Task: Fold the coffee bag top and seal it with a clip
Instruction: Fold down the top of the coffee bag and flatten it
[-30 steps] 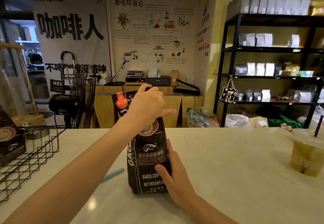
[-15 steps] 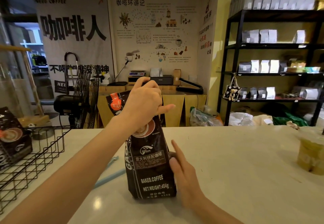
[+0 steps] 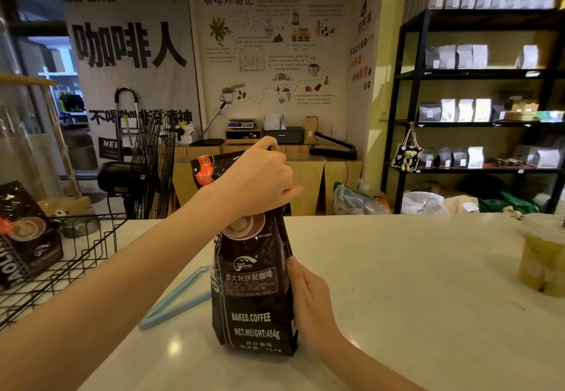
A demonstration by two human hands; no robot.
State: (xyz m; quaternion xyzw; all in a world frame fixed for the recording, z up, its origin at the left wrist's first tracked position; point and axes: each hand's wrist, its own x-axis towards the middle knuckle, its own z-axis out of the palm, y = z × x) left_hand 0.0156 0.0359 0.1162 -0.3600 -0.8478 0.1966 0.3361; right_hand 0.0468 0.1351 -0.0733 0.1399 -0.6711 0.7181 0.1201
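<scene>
- Coffee bag (image 3: pixel 253 295): "BAKED.COFFEE", "NET.WEIGHT:454g", and "意大利拼配咖啡" in a box.
- Left wall banner (image 3: pixel 128 54): "COFFEE" near the top, with large "咖啡人" below.
- Illustrated wall poster (image 3: pixel 275 54): headed "咖啡环游记"; its small print is unreadable.

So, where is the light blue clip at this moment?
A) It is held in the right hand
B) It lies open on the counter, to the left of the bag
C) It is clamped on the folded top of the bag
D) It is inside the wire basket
B: the light blue clip lies spread open on the counter, left of the coffee bag, and neither hand touches it.
</scene>
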